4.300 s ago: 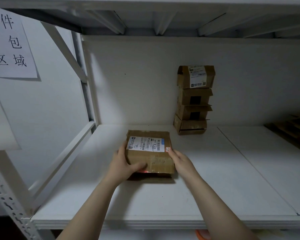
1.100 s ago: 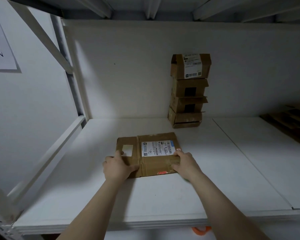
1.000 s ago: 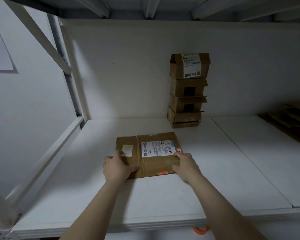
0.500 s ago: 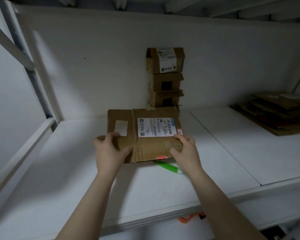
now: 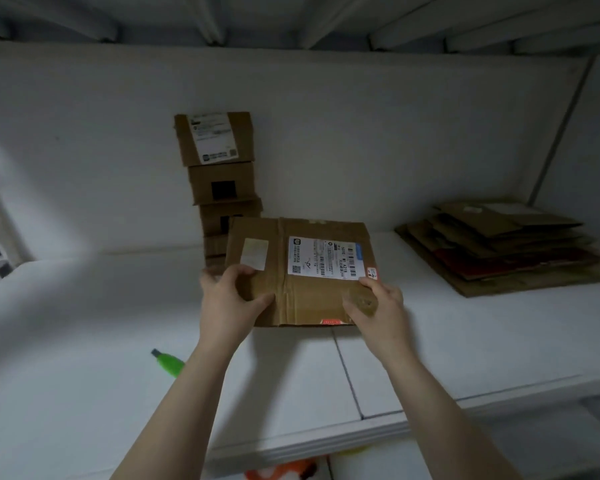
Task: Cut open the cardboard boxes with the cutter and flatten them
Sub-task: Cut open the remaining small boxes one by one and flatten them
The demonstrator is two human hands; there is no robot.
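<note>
A flattened brown cardboard box (image 5: 302, 285) with a white shipping label is held up above the white shelf (image 5: 465, 341). My left hand (image 5: 227, 306) grips its lower left corner, thumb on top. My right hand (image 5: 378, 310) grips its lower right corner. A green cutter (image 5: 168, 363) lies on the shelf to the left of my left forearm. Behind the held box, a stack of several small cardboard boxes (image 5: 219, 161) stands against the back wall, its lower part hidden.
A pile of flattened cardboard (image 5: 506, 244) lies at the back right of the shelf. A seam (image 5: 347, 372) runs between two shelf boards below the held box. Something orange (image 5: 284, 471) shows beneath the shelf's front edge.
Both hands lifted the flattened box off the shelf and carried it to the right. The green cutter that lay under it is now uncovered on the left. The view swung right.
</note>
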